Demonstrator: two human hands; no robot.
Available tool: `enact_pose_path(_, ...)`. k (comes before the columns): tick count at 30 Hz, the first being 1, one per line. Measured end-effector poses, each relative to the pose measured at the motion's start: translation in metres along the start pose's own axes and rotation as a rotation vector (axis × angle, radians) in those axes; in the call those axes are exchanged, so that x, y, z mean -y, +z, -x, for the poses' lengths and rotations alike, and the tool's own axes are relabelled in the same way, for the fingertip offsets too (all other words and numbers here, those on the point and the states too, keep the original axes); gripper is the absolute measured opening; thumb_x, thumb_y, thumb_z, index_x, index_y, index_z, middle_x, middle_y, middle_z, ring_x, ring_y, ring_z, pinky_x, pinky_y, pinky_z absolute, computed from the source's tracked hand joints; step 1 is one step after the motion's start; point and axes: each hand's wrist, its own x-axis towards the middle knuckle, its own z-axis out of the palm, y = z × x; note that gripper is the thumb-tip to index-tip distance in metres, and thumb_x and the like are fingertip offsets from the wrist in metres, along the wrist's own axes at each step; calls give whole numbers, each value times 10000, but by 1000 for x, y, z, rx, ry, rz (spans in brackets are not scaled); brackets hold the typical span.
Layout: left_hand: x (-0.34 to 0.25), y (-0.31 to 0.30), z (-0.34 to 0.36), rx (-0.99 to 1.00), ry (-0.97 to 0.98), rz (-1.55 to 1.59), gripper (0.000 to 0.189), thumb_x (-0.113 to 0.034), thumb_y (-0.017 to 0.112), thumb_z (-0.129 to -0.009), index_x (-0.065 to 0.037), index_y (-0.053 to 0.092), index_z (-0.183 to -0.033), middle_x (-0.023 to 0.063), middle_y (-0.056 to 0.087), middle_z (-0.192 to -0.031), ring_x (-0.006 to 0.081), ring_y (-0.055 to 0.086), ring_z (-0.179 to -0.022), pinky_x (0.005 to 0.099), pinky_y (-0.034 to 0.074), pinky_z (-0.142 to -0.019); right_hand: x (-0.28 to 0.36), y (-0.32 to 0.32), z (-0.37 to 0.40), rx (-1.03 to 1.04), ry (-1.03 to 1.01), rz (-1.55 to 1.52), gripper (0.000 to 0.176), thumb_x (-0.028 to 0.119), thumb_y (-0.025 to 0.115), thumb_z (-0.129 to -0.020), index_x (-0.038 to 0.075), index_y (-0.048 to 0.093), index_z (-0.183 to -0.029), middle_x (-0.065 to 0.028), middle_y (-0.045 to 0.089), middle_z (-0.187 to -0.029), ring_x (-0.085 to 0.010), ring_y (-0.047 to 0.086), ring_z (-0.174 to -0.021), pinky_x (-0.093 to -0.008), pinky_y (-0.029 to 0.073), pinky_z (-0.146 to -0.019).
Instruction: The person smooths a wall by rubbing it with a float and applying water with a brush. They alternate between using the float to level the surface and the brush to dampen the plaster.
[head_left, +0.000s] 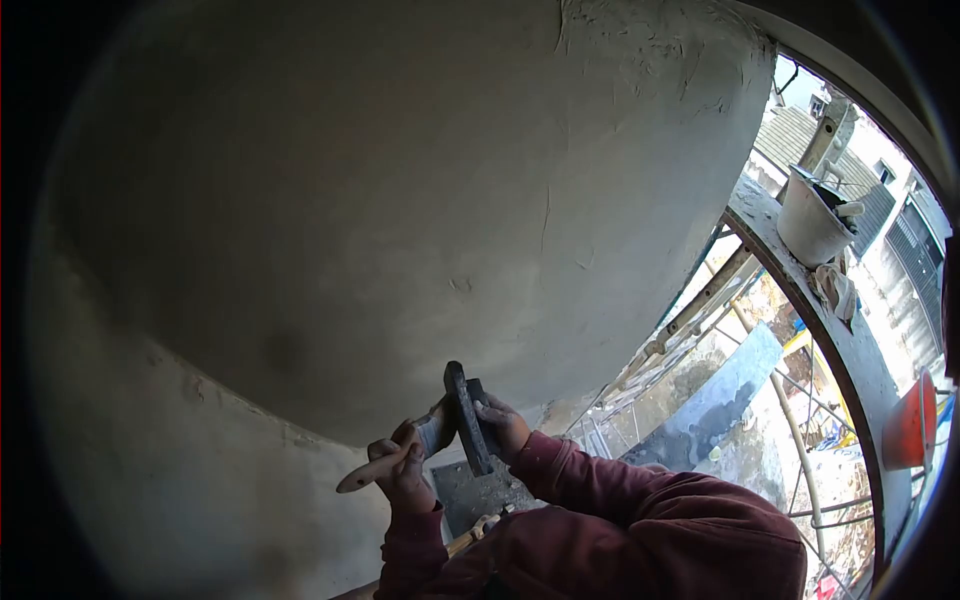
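Lower centre: left hand (402, 478) clamped on brush (362, 476), right hand (505, 425) on float (465, 420); likely light, stiff, gritty; hold by handles

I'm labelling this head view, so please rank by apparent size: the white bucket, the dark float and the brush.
1. white bucket: largest, though farther away.
2. dark float in the right hand and brush in the left hand: these look about alike and are partly hidden by the hands, so they are left unranked.

A building site outdoors: fresh plastered wall (400, 180), scaffolding (800, 440), mortar bucket (808, 225).
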Motion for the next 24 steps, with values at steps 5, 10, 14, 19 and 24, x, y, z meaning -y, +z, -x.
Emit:
enact_pose_path(5,8,6,36,230,-131,-13,307,65,605,-744,-94,395,-901,220,555,-1121,267,538,-1076,372,406,-941,118,27,-34,-46,-780,309,381,161,601,-835,26,430,-1148,-53,538,-964,-128,529,-834,-300,457,-763)
enact_pose_path(10,15,-16,46,0,-173,-35,332,44,615,-717,-105,402,-924,197,571,-1081,263,531,-1074,369,401,-936,160,23,-80,-487,-1364,1320,489,184,661,-733,17,439,-1135,-145,509,-959,-344,550,-762,-390,487,-702)
enact_pose_path(14,-7,-49,41,-113,-72,-125,344,-6,626,-719,-125,383,-932,168,577,-1070,259,529,-1068,393,408,-932,139,-38,-96,-574,-1437,1611,518,191,658,-721,9,440,-1154,-155,510,-1007,-342,566,-764,-415,504,-636)
enact_pose_path(19,-20,-64,41,-261,-144,-62,361,4,601,-714,-158,377,-946,124,570,-1090,277,529,-1058,433,444,-884,144,30,-103,-584,-1574,1464,538,164,641,-729,9,418,-1193,-175,517,-993,-337,574,-786,-403,511,-593)
enact_pose_path(24,-29,-59,32,-199,-63,-4,340,-16,604,-729,-158,372,-932,117,560,-1112,262,515,-1059,429,435,-891,146,-16,-101,-520,-1564,1610,529,183,639,-748,0,410,-1190,-176,511,-984,-343,568,-785,-409,503,-597)
